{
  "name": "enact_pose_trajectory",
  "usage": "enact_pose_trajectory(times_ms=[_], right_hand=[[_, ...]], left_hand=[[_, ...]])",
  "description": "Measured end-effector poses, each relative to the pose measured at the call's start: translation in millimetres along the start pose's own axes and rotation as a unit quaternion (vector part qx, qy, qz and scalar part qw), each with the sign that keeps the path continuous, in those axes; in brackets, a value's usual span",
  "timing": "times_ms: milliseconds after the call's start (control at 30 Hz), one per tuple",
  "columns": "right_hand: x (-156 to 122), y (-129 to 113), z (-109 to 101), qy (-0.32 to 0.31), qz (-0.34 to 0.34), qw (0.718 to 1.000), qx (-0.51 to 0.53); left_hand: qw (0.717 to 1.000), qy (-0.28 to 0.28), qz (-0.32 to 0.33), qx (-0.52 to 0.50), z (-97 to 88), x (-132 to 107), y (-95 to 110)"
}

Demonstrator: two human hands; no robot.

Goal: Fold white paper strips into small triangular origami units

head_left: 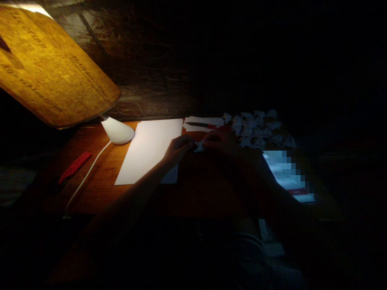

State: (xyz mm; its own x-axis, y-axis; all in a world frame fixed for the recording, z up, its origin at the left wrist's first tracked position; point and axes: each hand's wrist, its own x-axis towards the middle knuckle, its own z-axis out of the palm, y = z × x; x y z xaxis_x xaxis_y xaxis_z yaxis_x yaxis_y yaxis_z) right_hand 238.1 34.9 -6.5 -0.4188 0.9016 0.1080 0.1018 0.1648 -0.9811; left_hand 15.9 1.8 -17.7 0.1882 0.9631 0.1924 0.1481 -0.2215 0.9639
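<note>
Between my two hands is a small folded piece of white paper (199, 146), held just above the wooden table. My left hand (178, 148) is closed, its fingertips pinching the paper's left side. On the other side my right hand (220, 141) grips the paper too, its fingers dim in the shadow. Behind my right hand lies a pile of similar folded paper pieces (246, 132). A stack of white paper sheets (154, 151) lies under and behind my left forearm. Smaller cut papers (196, 119) rest at the back, with a dark-bladed, red-handled tool (198, 125) on top.
At the left a lamp with a printed yellow shade (60, 68) stands on a white base (117, 131), its white cord (87, 175) running to the front edge. A red strap-like object (75, 167) lies near the cord. A lit screen (282, 177) glows at the right.
</note>
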Motion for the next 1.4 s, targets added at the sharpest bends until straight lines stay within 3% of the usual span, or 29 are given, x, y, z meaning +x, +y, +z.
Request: enact_pose_trajectory(times_ms=[267,433,733,933,1133,1400], right_hand=[[0.6,0.5,6.0,0.004,-0.036,0.999,-0.011],[1.0,1.8,4.4,-0.008,-0.019,0.999,-0.035],[-0.7,3.4,6.5,-0.017,-0.035,0.998,-0.052],[0.4,2.9,9.5,0.015,-0.009,1.0,0.008],[-3.0,-2.4,9.0,-0.01,-0.019,0.998,-0.053],[-3.0,-0.7,9.7,-0.034,-0.024,0.998,-0.043]], left_hand=[[0.995,0.023,0.016,0.095,-1.7,-2.2,2.9],[0.993,0.015,0.035,0.114,-2.0,-3.5,2.5],[0.994,-0.019,0.046,0.098,-0.4,-3.5,9.0],[0.997,0.004,0.044,0.07,-1.3,-3.6,10.0],[0.998,0.007,0.04,0.043,-2.1,-3.6,12.1],[0.998,-0.013,0.041,0.053,-1.8,-3.6,10.6]])
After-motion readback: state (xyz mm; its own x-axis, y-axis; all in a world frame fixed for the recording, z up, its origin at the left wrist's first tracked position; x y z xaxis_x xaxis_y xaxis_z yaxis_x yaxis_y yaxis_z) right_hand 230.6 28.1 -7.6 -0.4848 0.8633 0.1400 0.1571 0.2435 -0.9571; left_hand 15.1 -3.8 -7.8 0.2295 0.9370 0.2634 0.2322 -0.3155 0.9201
